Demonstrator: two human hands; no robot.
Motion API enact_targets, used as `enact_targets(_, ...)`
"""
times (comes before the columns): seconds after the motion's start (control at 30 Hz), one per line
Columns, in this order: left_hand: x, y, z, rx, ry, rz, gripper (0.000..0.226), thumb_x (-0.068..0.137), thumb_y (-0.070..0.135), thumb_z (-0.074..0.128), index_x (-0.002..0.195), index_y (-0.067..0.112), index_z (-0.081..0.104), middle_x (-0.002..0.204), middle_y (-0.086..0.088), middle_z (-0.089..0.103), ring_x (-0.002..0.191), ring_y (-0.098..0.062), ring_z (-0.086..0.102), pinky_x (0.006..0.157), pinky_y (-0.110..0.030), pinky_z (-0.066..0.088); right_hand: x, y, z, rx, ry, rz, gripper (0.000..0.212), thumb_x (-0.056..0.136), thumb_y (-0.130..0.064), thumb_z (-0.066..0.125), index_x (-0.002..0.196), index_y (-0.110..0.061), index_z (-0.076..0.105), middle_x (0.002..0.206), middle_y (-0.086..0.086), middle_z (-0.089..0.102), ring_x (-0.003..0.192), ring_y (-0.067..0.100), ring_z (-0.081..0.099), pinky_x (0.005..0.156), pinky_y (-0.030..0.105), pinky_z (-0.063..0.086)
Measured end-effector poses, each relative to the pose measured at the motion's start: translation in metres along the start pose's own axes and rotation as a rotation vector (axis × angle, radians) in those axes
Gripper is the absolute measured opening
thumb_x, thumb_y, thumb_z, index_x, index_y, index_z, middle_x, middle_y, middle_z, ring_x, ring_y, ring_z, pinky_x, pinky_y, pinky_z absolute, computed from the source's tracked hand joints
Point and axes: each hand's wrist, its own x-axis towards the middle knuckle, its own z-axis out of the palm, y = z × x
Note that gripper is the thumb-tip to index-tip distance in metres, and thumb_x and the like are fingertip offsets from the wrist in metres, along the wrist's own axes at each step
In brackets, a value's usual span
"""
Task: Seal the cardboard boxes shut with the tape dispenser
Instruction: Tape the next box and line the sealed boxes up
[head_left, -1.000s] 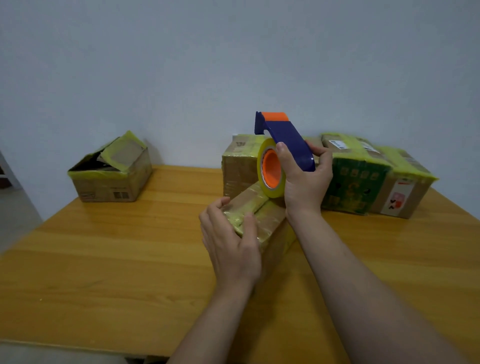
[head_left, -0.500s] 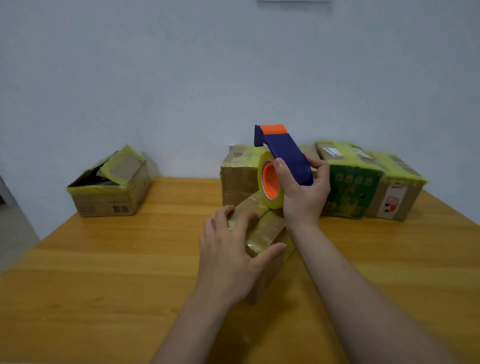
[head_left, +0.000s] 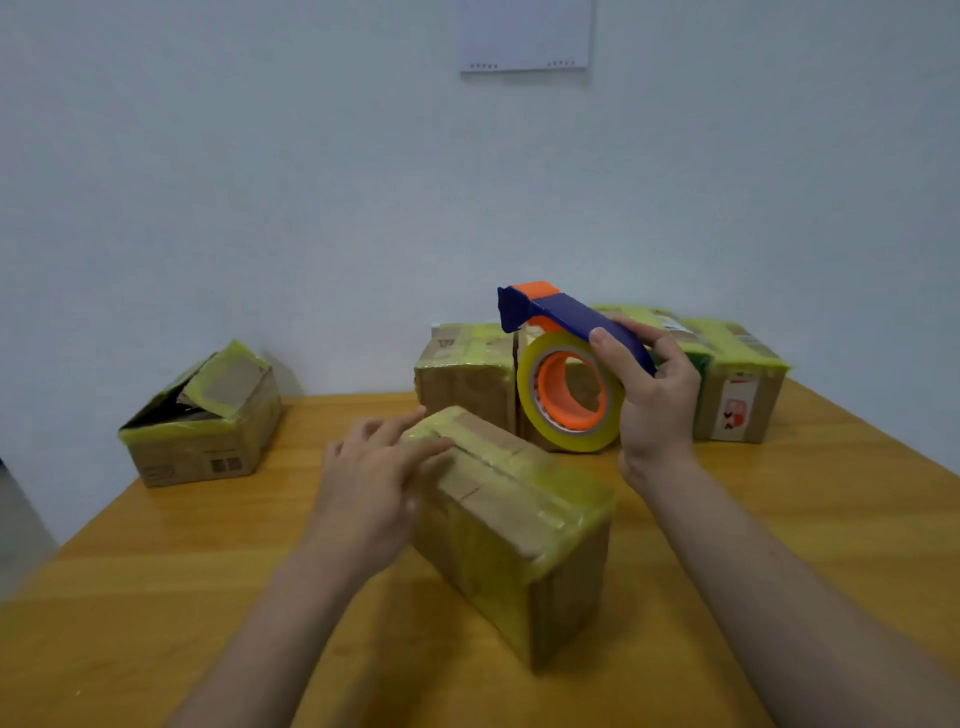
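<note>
A small cardboard box (head_left: 511, 525) wrapped in yellowish tape lies at an angle in the middle of the wooden table (head_left: 156, 582). My left hand (head_left: 371, 480) rests on the box's far left end, fingers stretched flat along its top. My right hand (head_left: 652, 400) grips the blue handle of the tape dispenser (head_left: 569, 364), held in the air just behind the box. The dispenser carries a yellow tape roll on an orange core, with an orange tip at its top. No tape strand between dispenser and box is visible.
A box with loose, raised flaps (head_left: 205, 415) sits at the back left. Taped boxes stand in a row against the wall: one (head_left: 465, 371) behind the dispenser, others (head_left: 740, 384) at the back right. A white sheet (head_left: 524, 34) hangs on the wall.
The view has tilted up and closer. My left hand slid from the box's near end to its far left end. The box now lies turned, its long side showing. The dispenser stayed raised.
</note>
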Motion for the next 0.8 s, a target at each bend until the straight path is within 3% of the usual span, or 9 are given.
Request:
enact_targets(0.07,-0.011,0.027,0.012,-0.232,-0.016,0.026,0.043,0.101,0.057,0.043,0.141,0.051,0.057,0.159,0.022,0.041,0.144,-0.014,0.033,0.115,-0.048,0.034,-0.002,-0.002,-0.004,-0.003,-0.021,0.001,0.052,0.073,-0.037,0.086,0.117,-0.013,0.072,0.110,0.004,0.074,0.102,0.019,0.073,0.075,0.023,0.058)
enact_targets(0.13,-0.019,0.048,0.023,-0.388,-0.217,0.031,0.083,0.079,0.097,0.032,0.152,0.057,0.038,0.166,0.028,0.023,0.154,-0.001,0.009,0.125,-0.048,0.021,-0.005,-0.004,-0.008,-0.024,-0.054,-0.003,0.046,0.076,-0.033,0.084,0.116,-0.014,0.072,0.112,0.007,0.074,0.103,0.019,0.073,0.076,0.024,0.058)
enact_targets(0.2,-0.014,0.052,0.024,-0.402,-0.321,0.027,0.110,0.057,0.109,0.041,0.154,0.059,0.031,0.167,0.033,0.012,0.153,0.007,-0.003,0.125,-0.045,0.015,-0.007,-0.006,-0.012,-0.050,-0.089,-0.003,0.040,0.078,-0.032,0.083,0.114,-0.017,0.072,0.114,0.009,0.073,0.103,0.020,0.073,0.076,0.025,0.059)
enact_targets(0.33,0.001,0.034,0.016,-0.511,-0.414,0.080,0.105,0.057,0.091,0.070,0.151,0.052,0.042,0.162,0.036,0.023,0.153,0.011,0.004,0.128,-0.039,0.017,-0.005,-0.012,-0.023,-0.054,-0.158,0.031,0.043,0.078,-0.029,0.083,0.116,-0.013,0.072,0.113,0.013,0.074,0.100,0.024,0.074,0.074,0.025,0.059)
enact_targets(0.47,0.017,0.019,0.019,-0.583,-0.318,0.060,0.092,0.059,0.071,0.088,0.141,0.042,0.058,0.153,0.032,0.044,0.149,0.014,0.018,0.121,-0.025,0.027,-0.004,-0.020,-0.031,-0.084,-0.248,0.055,0.047,0.069,-0.040,0.085,0.110,-0.020,0.075,0.103,0.004,0.077,0.094,0.023,0.074,0.073,0.028,0.059)
enact_targets(0.6,0.022,0.017,0.011,-0.579,-0.168,0.047,0.081,0.053,0.073,0.088,0.125,0.039,0.071,0.139,0.023,0.062,0.127,0.022,0.045,0.095,0.001,0.037,-0.004,-0.024,-0.046,-0.117,-0.344,0.059,0.059,0.067,-0.043,0.082,0.118,-0.014,0.072,0.108,0.010,0.075,0.100,0.035,0.072,0.082,0.043,0.061)
enact_targets(0.7,0.028,0.032,-0.004,-0.909,0.051,-0.095,0.060,0.073,0.076,0.071,0.108,0.027,0.079,0.108,0.009,0.077,0.100,-0.001,0.069,0.084,-0.017,0.053,-0.005,-0.031,-0.055,-0.127,-0.429,0.072,0.062,0.066,-0.043,0.080,0.121,-0.016,0.070,0.112,0.010,0.073,0.101,0.033,0.071,0.072,0.030,0.060)
enact_targets(0.73,0.031,0.039,-0.011,-1.067,0.071,-0.199,0.063,0.076,0.076,0.068,0.103,0.020,0.080,0.098,0.002,0.078,0.088,-0.010,0.071,0.078,-0.024,0.058,-0.005,-0.033,-0.057,-0.134,-0.457,0.073,0.062,0.066,-0.043,0.080,0.122,-0.017,0.070,0.114,0.008,0.073,0.100,0.029,0.071,0.068,0.026,0.058)
enact_targets(0.8,0.037,0.051,-0.024,-1.304,0.001,-0.366,0.068,0.073,0.074,0.076,0.098,0.011,0.079,0.083,-0.005,0.075,0.071,-0.014,0.069,0.065,-0.024,0.059,-0.007,-0.037,-0.057,-0.155,-0.506,0.061,0.062,0.066,-0.042,0.081,0.122,-0.020,0.069,0.115,0.004,0.072,0.098,0.024,0.071,0.064,0.022,0.057)
